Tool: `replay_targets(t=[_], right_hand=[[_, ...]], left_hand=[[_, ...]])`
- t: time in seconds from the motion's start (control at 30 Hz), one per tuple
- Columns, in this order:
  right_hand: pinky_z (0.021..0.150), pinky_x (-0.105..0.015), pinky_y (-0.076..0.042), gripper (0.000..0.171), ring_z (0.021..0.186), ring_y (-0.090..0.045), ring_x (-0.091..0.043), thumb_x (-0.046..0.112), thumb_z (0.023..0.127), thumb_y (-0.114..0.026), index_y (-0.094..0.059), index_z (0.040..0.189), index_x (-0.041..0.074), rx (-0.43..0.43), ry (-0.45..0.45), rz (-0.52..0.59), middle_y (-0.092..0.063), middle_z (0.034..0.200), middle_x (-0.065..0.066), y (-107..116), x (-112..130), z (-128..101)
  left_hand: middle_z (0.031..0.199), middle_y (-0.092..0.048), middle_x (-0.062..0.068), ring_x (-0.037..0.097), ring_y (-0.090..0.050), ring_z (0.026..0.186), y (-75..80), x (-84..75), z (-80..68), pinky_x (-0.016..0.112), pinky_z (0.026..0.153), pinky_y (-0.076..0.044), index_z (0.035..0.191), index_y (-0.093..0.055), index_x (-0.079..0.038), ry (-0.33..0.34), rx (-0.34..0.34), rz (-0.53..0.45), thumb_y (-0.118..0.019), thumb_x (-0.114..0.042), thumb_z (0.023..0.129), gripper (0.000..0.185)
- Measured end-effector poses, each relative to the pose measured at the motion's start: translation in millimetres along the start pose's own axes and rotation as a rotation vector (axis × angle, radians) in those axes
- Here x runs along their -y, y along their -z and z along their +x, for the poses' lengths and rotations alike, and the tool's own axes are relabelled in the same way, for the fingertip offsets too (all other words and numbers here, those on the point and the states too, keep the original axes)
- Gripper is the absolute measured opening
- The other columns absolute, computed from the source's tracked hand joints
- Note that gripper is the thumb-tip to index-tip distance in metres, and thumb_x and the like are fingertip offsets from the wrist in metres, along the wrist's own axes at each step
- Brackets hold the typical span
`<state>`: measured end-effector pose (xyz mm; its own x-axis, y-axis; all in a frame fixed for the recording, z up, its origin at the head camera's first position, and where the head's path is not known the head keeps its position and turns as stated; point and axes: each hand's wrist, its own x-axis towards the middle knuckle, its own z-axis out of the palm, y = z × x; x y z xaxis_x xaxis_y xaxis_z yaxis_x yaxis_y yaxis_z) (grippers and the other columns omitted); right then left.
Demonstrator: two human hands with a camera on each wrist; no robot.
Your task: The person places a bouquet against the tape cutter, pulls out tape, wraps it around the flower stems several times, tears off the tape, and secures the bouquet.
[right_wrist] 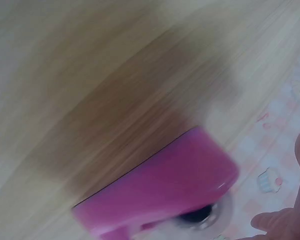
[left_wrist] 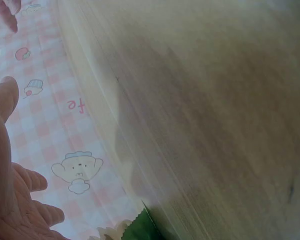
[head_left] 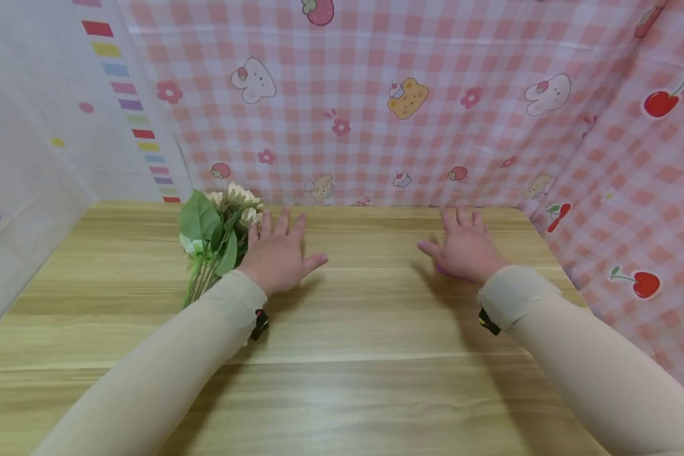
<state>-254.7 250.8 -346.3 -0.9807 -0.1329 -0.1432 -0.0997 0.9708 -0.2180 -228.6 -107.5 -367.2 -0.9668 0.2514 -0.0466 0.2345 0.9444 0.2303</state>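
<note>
sleeves (head_left: pixel 165 361) | hands open | left hand (head_left: pixel 278 256) beside bouquet (head_left: pixel 213 237)

Spread hands (head_left: pixel 279 256) (head_left: pixel 466 250), bouquet (head_left: pixel 216 237), wooden table (head_left: pixel 365 354)

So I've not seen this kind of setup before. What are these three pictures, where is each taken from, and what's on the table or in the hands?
There is no machine: a person works with two bare hands and wears three cameras. The big picture comes from a camera on the head, looking down at a wooden table walled in by pink checked cloth. The two blurred pictures come from cameras strapped to each wrist.

The left hand is spread open right beside a bunch of artificial flowers lying on the table; whether it touches them I cannot tell. The right hand is also open, above a pink object that the right wrist view shows lying on the table. It is too blurred to identify. Neither hand grips anything.
</note>
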Motion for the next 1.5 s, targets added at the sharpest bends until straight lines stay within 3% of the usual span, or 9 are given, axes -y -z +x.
replay_targets(t=[0.13,0.33,0.5,0.7,0.83,1.0,1.23,1.5], right_hand=[[0.125,-0.075,0.000,0.114,0.154,0.007,-0.065,0.084,0.094,-0.041,-0.007,0.169,0.005,0.019,0.009,0.006,0.003,0.172,-0.033,-2,-16,0],[0.127,-0.072,-0.008,0.103,0.153,-0.008,-0.065,0.065,0.099,-0.058,-0.017,0.165,-0.002,0.044,0.055,-0.032,-0.012,0.169,-0.038,-4,-29,-6],[0.127,-0.071,-0.015,0.104,0.151,-0.016,-0.065,0.064,0.098,-0.061,-0.019,0.164,-0.004,0.063,0.055,-0.047,-0.016,0.168,-0.038,-9,-40,-7],[0.116,-0.068,-0.040,0.106,0.135,-0.050,-0.054,0.053,0.093,-0.075,-0.023,0.161,-0.008,0.062,0.051,0.003,-0.044,0.152,-0.039,-11,-46,-7],[0.112,-0.066,-0.046,0.093,0.123,-0.060,-0.049,0.044,0.092,-0.080,-0.036,0.154,-0.009,0.087,0.037,0.000,-0.057,0.140,-0.037,-12,-48,-8],[0.108,-0.064,-0.050,0.073,0.113,-0.064,-0.042,0.037,0.093,-0.080,-0.048,0.142,-0.006,0.112,0.020,0.018,-0.066,0.128,-0.029,-11,-46,-9],[0.107,-0.064,-0.050,0.070,0.112,-0.062,-0.042,0.037,0.095,-0.079,-0.048,0.141,-0.005,0.136,-0.004,0.026,-0.064,0.129,-0.029,-7,-42,-11],[0.102,-0.061,-0.054,0.059,0.105,-0.065,-0.037,0.034,0.094,-0.080,-0.055,0.132,-0.004,0.095,0.072,-0.010,-0.069,0.120,-0.023,-14,-34,-9]], left_hand=[[0.177,0.002,0.020,0.054,0.009,0.159,0.9,0.0,-1.9,0.073,0.127,0.002,0.170,-0.009,-0.016,0.002,0.006,0.003,-0.039,-0.078,0.100,0.099],[0.177,-0.001,0.021,0.054,0.009,0.159,2.0,1.2,-4.3,0.074,0.126,0.001,0.170,-0.009,-0.015,0.010,0.009,0.002,-0.041,-0.076,0.101,0.098],[0.177,-0.002,0.022,0.054,0.008,0.159,1.5,3.4,-4.2,0.075,0.126,0.000,0.170,-0.009,-0.015,0.013,0.007,0.007,-0.042,-0.074,0.101,0.097],[0.176,-0.004,0.022,0.055,0.007,0.159,0.8,5.8,-4.4,0.075,0.126,-0.001,0.170,-0.010,-0.014,0.014,0.000,0.009,-0.041,-0.075,0.101,0.097],[0.176,-0.004,0.023,0.055,0.007,0.159,1.8,6.0,-5.9,0.075,0.126,0.000,0.170,-0.011,-0.013,0.014,0.000,0.004,-0.041,-0.075,0.101,0.097],[0.176,-0.004,0.023,0.054,0.008,0.159,2.9,5.9,-7.6,0.075,0.126,0.001,0.170,-0.011,-0.013,0.013,0.001,-0.001,-0.041,-0.075,0.101,0.097],[0.176,-0.003,0.023,0.054,0.008,0.159,3.6,7.6,-6.9,0.075,0.125,0.002,0.170,-0.010,-0.013,0.014,0.006,0.003,-0.041,-0.075,0.101,0.098],[0.176,-0.001,0.022,0.053,0.009,0.159,3.5,8.8,-7.3,0.075,0.125,0.003,0.170,-0.012,-0.013,0.015,0.013,-0.001,-0.043,-0.074,0.101,0.097]])
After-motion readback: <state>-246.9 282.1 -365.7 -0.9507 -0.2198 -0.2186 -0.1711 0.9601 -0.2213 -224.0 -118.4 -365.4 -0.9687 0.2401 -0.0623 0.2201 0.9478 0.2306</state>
